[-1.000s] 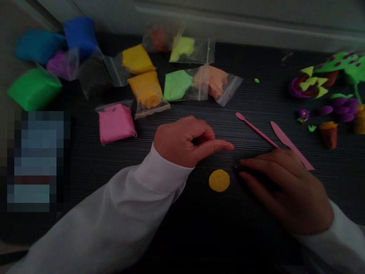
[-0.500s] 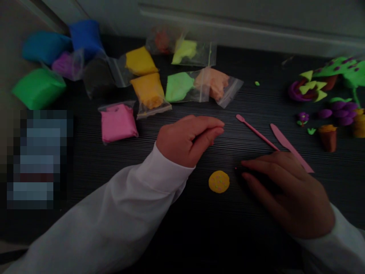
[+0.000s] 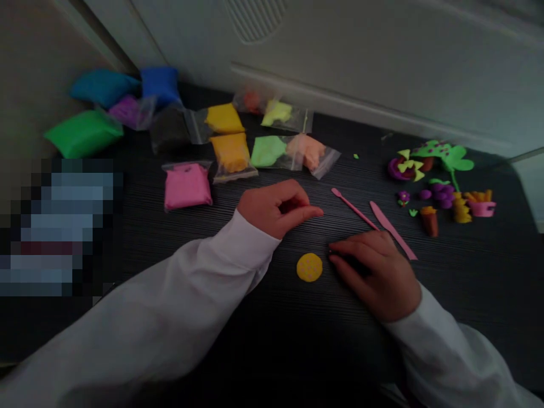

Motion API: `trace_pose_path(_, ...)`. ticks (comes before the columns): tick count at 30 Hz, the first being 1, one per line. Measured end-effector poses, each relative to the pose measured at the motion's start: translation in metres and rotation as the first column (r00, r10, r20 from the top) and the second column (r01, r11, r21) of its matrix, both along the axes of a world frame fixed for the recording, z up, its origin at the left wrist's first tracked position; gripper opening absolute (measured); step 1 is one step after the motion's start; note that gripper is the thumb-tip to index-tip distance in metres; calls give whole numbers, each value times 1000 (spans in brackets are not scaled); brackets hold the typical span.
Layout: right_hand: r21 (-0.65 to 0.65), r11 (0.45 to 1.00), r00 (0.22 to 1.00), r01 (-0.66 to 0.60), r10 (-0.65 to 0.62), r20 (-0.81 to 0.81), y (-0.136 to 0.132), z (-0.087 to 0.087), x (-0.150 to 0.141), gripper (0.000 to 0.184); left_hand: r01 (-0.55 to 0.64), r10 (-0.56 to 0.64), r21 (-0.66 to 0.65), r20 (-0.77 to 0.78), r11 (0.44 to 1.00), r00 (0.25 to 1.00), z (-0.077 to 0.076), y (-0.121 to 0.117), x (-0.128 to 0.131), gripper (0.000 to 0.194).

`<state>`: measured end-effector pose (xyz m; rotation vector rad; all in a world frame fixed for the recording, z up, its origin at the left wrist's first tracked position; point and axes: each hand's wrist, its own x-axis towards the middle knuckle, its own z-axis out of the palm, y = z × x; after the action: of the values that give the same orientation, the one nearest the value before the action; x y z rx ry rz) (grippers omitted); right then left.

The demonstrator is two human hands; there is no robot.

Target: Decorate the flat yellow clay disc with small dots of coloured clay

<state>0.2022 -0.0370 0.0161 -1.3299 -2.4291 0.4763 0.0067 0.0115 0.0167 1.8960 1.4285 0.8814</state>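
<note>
From where I stand, the speckled yellow disc (image 3: 309,267) lies on the dark tabletop (image 3: 488,266), the left hand (image 3: 274,209) at its eleven o'clock, forefinger curled towards thumb, the right hand (image 3: 378,275) at three, fingertips barely parted. Such tiny work seems to want a light, steady pinch and knuckles kept off the disc. Whether either hand grips anything I can't tell: the speck (image 3: 330,251) by the right fingertips is too dim, and a pixelated patch (image 3: 63,232) at nine o'clock masks whatever lies there.
</note>
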Motion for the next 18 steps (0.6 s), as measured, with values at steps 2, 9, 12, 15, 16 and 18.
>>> trace_pose_path(2,-3,1000,1000,11,-11,-9,0,-1,-2,18,-9,13,-53,64,999,998,-3,1,1,20)
trace_pose_path(9,27,1000,1000,-11,11,-8,2,-5,-5,13,37,27,-276,226,960,974,-8,2,2,28)
trace_pose_path(12,37,998,999,-42,42,-2,3,-6,-5,14,60,-19,-246,164,967,986,-7,3,-1,32)
trace_pose_path(15,35,998,998,-52,53,-45,3,-7,-3,14,74,-35,-237,168,969,985,-5,2,-3,34)
trace_pose_path(16,23,999,997,-38,39,-67,3,-7,-2,14,82,-36,-255,178,964,983,-4,2,-4,35)
trace_pose_path(18,-11,1000,992,4,-6,-126,4,-6,-1,14,83,-25,-298,194,951,981,-3,2,-5,36)
